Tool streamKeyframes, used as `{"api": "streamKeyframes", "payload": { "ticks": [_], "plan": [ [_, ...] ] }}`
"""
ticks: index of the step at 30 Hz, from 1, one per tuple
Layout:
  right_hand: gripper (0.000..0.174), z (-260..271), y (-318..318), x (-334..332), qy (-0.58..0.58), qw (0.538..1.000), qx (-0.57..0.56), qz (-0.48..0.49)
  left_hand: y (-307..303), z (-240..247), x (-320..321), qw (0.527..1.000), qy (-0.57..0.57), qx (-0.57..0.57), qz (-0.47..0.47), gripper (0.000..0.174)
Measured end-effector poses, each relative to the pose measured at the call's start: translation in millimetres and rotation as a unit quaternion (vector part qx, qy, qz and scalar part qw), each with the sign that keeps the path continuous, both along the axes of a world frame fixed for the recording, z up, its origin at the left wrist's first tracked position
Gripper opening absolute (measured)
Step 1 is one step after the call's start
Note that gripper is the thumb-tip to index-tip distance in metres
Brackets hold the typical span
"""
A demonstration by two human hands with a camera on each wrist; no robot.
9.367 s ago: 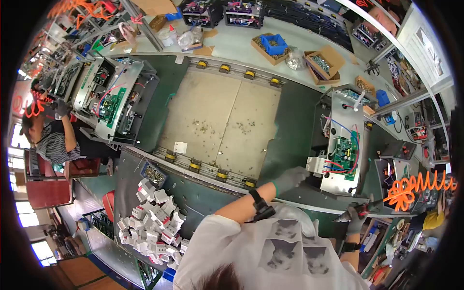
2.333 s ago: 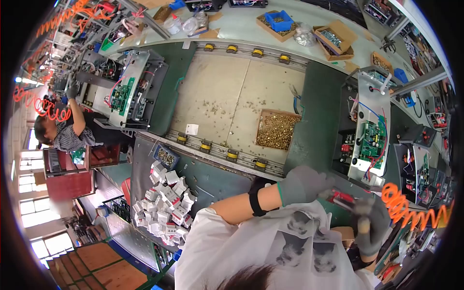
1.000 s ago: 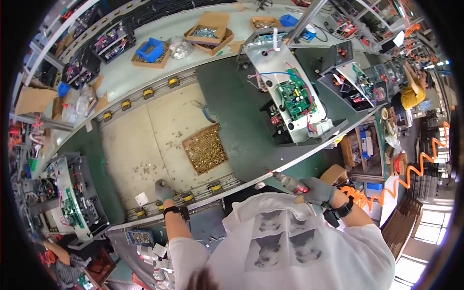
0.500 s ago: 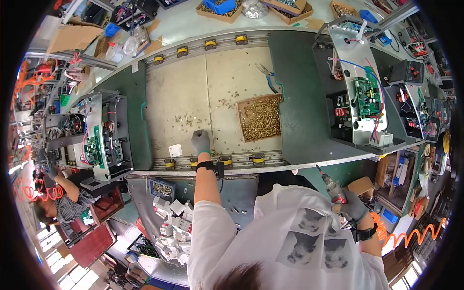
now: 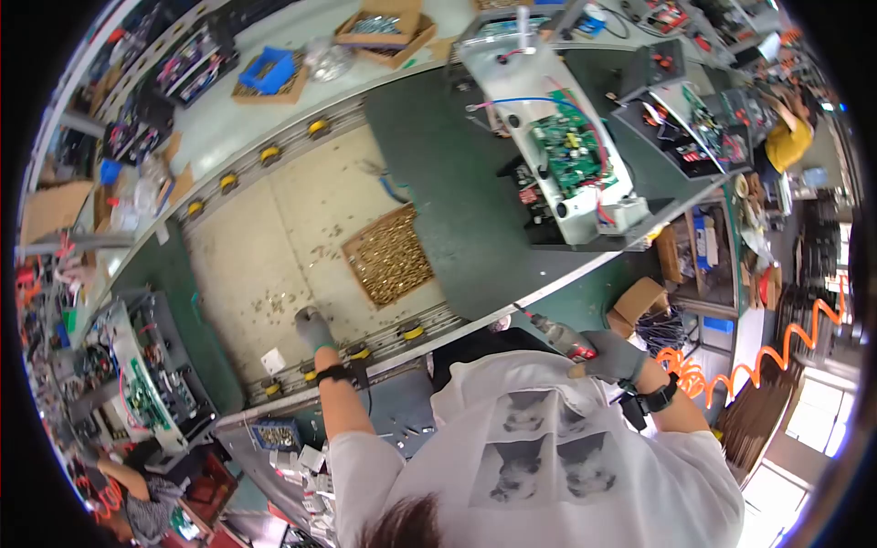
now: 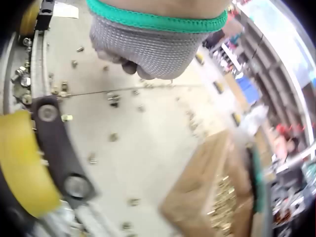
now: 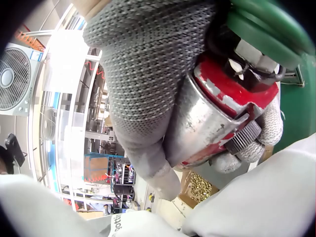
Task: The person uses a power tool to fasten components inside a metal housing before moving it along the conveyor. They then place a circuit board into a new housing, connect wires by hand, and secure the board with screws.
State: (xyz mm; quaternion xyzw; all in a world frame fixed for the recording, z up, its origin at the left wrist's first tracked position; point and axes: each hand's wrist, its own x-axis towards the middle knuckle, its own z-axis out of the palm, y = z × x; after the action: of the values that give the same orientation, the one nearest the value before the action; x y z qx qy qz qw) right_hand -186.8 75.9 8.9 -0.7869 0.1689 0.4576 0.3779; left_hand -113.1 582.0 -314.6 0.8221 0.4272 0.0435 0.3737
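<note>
Fingers of the left hand [image 5: 315, 327], gloved in grey, point down onto the beige mat [image 5: 274, 247] in the head view. They sit among the loose screws [image 5: 274, 300] scattered there, just past the row of yellow rollers [image 5: 411, 332]. The arm is stretched forward, probably because those strays lie nearer than the cardboard tray [image 5: 388, 256] of brass screws further up the mat. The right hand [image 5: 614, 354] waits close to the body with the screwdriver [image 5: 557, 336] angled up and away. It is well apart from the metal chassis [image 5: 557, 137] and its green circuit board [image 5: 566, 155]. An orange coiled hose [image 5: 767, 356] trails off to the right.

From the left wrist, the left hand's fingertips [image 6: 129, 66] are curled and bunched just above the mat, with 1 screw [image 6: 113, 97] lying just beneath them. Whether they already pinch anything I cannot tell.

From the right wrist, the right hand's fingers [image 7: 269, 126] are wrapped tight round the red-and-silver barrel of the screwdriver [image 7: 217, 113], thumb side across the top. That looks like a carrying grip that keeps the tool ready.
</note>
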Motion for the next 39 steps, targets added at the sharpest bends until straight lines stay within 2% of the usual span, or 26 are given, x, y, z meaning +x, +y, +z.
{"api": "streamKeyframes", "payload": {
  "ticks": [1, 2, 3, 5, 6, 7, 8, 9, 11, 12, 14, 18, 20, 24, 26, 30, 32, 33, 35, 39],
  "plan": [
    [0.050, -7.4, -7.9, -6.8, -0.037, 0.998, -0.010, 0.046, 8.0, -11.0, -3.9, 0.971, -0.075, -0.224, 0.034, 0.015],
    [0.051, -8.8, -15.4, -10.7, -0.074, 0.992, -0.020, 0.095, -10.9, 10.1, -0.2, 0.941, -0.125, -0.314, 0.014, 0.015],
    [0.051, -2.9, -19.3, -13.5, -0.080, 0.993, -0.026, 0.086, -37.7, 54.1, 1.4, 0.901, -0.170, -0.400, -0.004, 0.015],
    [0.051, 13.6, -19.2, -14.3, -0.035, 0.994, -0.080, 0.073, -115.8, 139.9, 7.5, 0.878, -0.173, -0.444, -0.042, 0.016],
    [0.051, 32.4, -14.6, -7.5, 0.034, 0.995, -0.089, 0.034, -144.4, 152.8, 3.3, 0.893, -0.184, -0.354, -0.209, 0.017],
    [0.051, 32.0, -20.6, -17.7, 0.027, 0.996, -0.084, 0.026, -170.9, 164.6, -0.8, 0.876, -0.189, -0.249, -0.368, 0.018],
    [0.052, 30.7, -28.9, -31.2, -0.053, 0.995, -0.075, 0.037, -203.9, 187.3, -2.2, 0.844, -0.125, -0.387, -0.349, 0.015],
    [0.053, 29.2, -36.6, -43.0, -0.133, 0.988, -0.065, 0.048, -235.0, 209.2, -2.7, 0.793, -0.054, -0.515, -0.322, 0.014],
    [0.055, 35.9, -46.6, -59.9, -0.169, 0.985, -0.011, 0.013, -277.8, 228.6, -8.0, 0.625, 0.010, -0.722, -0.296, 0.021],
    [0.055, 40.5, -50.8, -67.9, -0.163, 0.987, 0.008, -0.008, -297.6, 234.8, -10.9, 0.627, 0.015, -0.718, -0.302, 0.021],
    [0.053, 51.9, -57.3, -78.8, -0.144, 0.987, 0.047, -0.048, -330.6, 243.5, -15.2, 0.595, 0.030, -0.746, -0.298, 0.035],
    [0.052, 55.4, -64.5, -98.8, -0.198, 0.973, 0.095, -0.067, -362.5, 260.6, -22.6, 0.585, 0.007, -0.734, -0.344, 0.037],
    [0.052, 57.0, -67.6, -104.2, -0.160, 0.973, 0.130, -0.107, -369.3, 273.4, -27.5, 0.622, 0.011, -0.710, -0.329, 0.035],
    [0.052, 47.6, -73.9, -116.0, -0.175, 0.952, 0.185, -0.172, -374.8, 282.5, -36.0, 0.612, 0.016, -0.694, -0.379, 0.035],
    [0.052, 46.6, -79.1, -118.7, -0.176, 0.959, 0.172, -0.141, -378.7, 284.7, -39.9, 0.642, 0.026, -0.658, -0.394, 0.037],
    [0.054, 53.1, -84.0, -120.1, -0.152, 0.972, 0.142, -0.113, -379.5, 282.8, -43.0, 0.629, 0.018, -0.654, -0.421, 0.034],
    [0.056, 48.8, -85.5, -123.3, -0.166, 0.971, 0.137, -0.104, -378.6, 289.4, -42.6, 0.670, 0.045, -0.595, -0.442, 0.025],
    [0.056, 46.4, -86.4, -124.5, -0.169, 0.970, 0.140, -0.107, -380.2, 294.8, -43.1, 0.670, 0.047, -0.592, -0.446, 0.025],
    [0.054, 40.5, -88.3, -126.2, -0.150, 0.974, 0.144, -0.093, -384.0, 306.7, -44.0, 0.723, 0.006, -0.473, -0.503, 0.020],
    [0.051, 27.0, -88.7, -134.3, -0.192, 0.962, 0.165, -0.102, -386.6, 317.0, -47.9, 0.731, 0.005, -0.440, -0.521, 0.019]
  ]
}}
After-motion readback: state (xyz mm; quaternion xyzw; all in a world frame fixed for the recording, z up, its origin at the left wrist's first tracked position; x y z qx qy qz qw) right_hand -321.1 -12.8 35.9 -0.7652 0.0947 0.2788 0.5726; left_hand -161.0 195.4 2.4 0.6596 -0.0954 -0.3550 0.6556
